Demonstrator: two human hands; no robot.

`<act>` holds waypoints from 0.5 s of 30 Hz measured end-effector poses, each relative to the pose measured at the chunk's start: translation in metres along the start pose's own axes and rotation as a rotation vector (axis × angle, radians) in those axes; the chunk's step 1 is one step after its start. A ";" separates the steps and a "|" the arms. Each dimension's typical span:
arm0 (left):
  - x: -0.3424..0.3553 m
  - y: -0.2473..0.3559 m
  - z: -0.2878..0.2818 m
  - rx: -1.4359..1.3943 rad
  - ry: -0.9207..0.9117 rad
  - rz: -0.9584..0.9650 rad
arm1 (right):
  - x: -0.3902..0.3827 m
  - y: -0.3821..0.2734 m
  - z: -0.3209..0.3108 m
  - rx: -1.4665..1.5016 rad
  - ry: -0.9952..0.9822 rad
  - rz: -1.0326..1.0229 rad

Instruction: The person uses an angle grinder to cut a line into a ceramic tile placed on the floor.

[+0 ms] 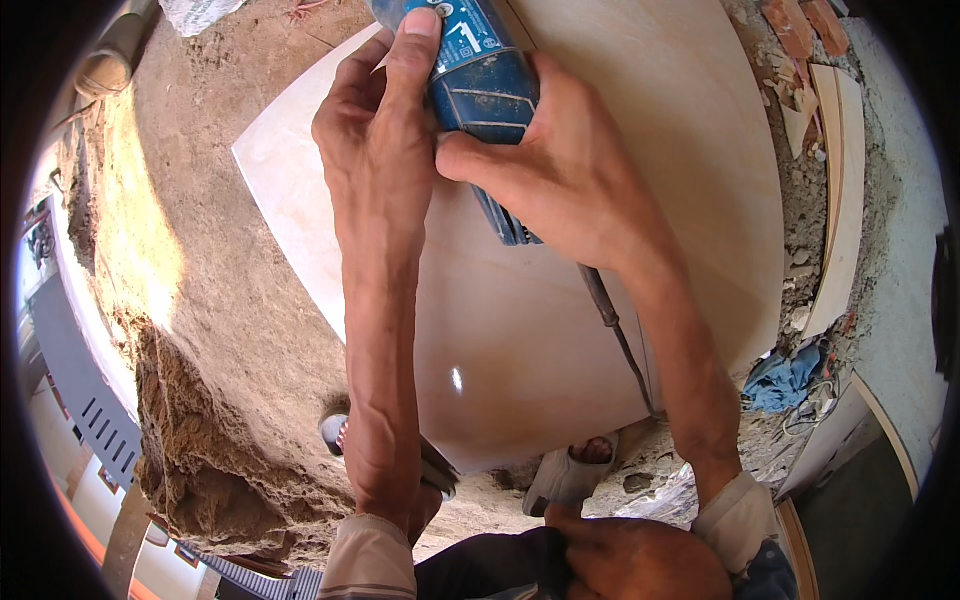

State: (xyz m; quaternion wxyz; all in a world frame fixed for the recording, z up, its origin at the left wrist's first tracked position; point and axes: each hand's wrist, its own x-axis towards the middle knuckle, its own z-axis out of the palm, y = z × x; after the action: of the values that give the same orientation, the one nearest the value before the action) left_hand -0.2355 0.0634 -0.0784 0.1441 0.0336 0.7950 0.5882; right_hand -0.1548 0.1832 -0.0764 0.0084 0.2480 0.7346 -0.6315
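Observation:
A blue corded angle grinder [487,95] is held in both hands at the top middle, over a large glossy cream tile [480,370]. My left hand [385,120] grips the front of its body from the left, thumb lying along the top. My right hand [570,165] wraps the rear part, with the thumb across it. The grinder's front end lies beyond the upper edge, so its disc is out of sight. From its back the black cord [606,310] runs down over the tile.
Bare dirt [240,200] spreads left of the tile, with a crumbling earth edge [190,430] lower left. A pipe [105,70] lies at the upper left. Tile strips [838,200], rubble and a blue cloth [785,380] lie right. My sandalled foot [575,470] stands by the tile's near edge.

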 end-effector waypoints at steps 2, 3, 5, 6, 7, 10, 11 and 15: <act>0.001 -0.001 -0.002 0.027 -0.001 -0.003 | 0.000 -0.002 0.001 0.036 0.002 0.011; 0.002 -0.002 -0.003 0.042 -0.002 -0.005 | 0.000 -0.003 0.001 0.056 0.003 0.016; 0.002 -0.004 -0.004 0.029 -0.007 -0.027 | -0.002 -0.004 0.000 0.051 0.000 0.023; 0.002 -0.005 -0.005 0.023 -0.010 -0.039 | -0.003 -0.003 0.000 0.048 -0.002 0.028; 0.000 -0.005 -0.004 0.017 -0.004 -0.038 | -0.004 -0.003 0.000 0.032 -0.011 0.046; -0.003 -0.002 -0.003 -0.019 0.002 -0.027 | -0.007 -0.006 -0.002 -0.011 -0.027 0.078; -0.003 -0.003 -0.004 -0.042 -0.005 -0.019 | -0.008 -0.007 -0.002 -0.019 -0.027 0.076; -0.008 0.001 -0.001 -0.033 -0.005 -0.033 | -0.011 -0.004 -0.003 -0.030 -0.025 0.072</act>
State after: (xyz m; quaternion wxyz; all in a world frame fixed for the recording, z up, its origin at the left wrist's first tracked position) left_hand -0.2281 0.0608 -0.0759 0.1562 0.0197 0.7852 0.5989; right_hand -0.1459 0.1821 -0.0688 0.0440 0.2661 0.7345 -0.6227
